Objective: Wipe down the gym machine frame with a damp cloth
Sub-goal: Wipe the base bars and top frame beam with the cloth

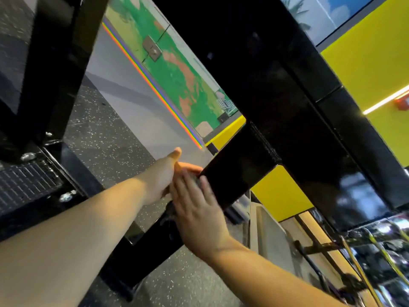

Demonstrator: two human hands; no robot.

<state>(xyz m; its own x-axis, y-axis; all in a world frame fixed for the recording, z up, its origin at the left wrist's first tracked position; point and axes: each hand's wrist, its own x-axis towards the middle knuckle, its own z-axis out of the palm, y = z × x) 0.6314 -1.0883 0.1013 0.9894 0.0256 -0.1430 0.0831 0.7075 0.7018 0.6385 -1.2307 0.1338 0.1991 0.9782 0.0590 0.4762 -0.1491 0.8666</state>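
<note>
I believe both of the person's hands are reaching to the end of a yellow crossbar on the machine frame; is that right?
Not quite: the crossbar is black, not yellow; the yellow is the wall panel behind it. The head view shows the left hand and right hand both reaching to its end.

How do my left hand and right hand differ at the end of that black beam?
The left hand lies farther away, thumb raised, its fingers mostly hidden; the right hand is nearer, back toward the camera, fingers straight. The left forearm enters from the left edge, the right from the lower right. Both reach the end of the black beam.
</note>
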